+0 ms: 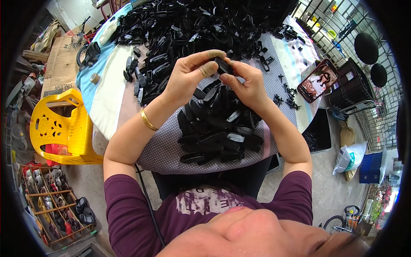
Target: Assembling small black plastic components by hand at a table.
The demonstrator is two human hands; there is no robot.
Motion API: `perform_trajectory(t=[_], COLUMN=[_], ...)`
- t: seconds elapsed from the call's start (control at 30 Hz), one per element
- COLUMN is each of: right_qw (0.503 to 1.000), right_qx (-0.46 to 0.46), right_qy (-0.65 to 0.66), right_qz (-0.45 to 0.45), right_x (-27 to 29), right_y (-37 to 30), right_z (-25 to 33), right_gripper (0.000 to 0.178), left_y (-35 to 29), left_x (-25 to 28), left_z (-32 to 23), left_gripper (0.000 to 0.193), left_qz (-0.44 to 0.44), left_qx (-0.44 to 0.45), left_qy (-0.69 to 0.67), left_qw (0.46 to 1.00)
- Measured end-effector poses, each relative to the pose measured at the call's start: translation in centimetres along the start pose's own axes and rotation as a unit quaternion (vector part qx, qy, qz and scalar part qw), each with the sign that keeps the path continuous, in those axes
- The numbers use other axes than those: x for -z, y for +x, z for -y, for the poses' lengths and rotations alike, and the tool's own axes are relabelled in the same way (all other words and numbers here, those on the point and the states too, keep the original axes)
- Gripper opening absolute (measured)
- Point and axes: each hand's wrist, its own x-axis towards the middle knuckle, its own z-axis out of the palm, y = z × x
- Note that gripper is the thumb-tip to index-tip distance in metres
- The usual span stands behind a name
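Note:
My left hand [188, 75], with tan tape wrapped round the thumb and a finger and a gold bangle on its wrist, pinches a small black plastic part [223, 67]. My right hand [249, 83] grips the same part from the other side, thumb and fingers closed on it. Its exact kind is not clear, and the fingers hide some of it. Just below both hands lies a near pile of longish black plastic parts [220, 143], some with shiny grey faces. Beyond the hands, a much larger heap of similar black parts [188, 32] covers the far side of the table.
Small black pieces [292, 99] lie right of my right hand, near a propped phone [318, 80] with a lit screen. A patterned cloth covers the round table [160, 150]. A yellow plastic chair [79, 128] stands at the left, above a shoe rack [51, 205].

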Motion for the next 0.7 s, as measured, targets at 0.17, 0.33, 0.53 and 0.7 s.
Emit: perform_trajectory(t=[0.17, 0.33, 0.53, 0.7], right_qw=[0.998, 0.994, 0.994, 0.997], right_qx=[-0.035, 0.079, 0.085, 0.08], right_qy=[0.022, -0.074, -0.06, -0.006], right_qz=[-0.048, -0.013, 0.016, 0.01], right_x=[-0.1, -0.1, -0.5, -0.7], right_y=[0.1, -0.1, -0.2, -0.1], right_z=[-0.4, 0.2, -0.3, -0.9], right_gripper=[0.028, 0.029, 0.027, 0.025], left_y=[0.4, 0.4, 0.0, -0.2], left_x=[0.5, 0.1, -0.3, -0.2], left_z=[-0.7, -1.1, -1.3, -0.9], left_gripper=[0.031, 0.035, 0.044, 0.047], left_qz=[-0.008, -0.021, 0.017, 0.023], left_qx=[0.07, 0.149, 0.169, 0.149], left_qy=[-0.063, 0.026, 0.093, 0.082], left_qw=[0.995, 0.988, 0.981, 0.985])
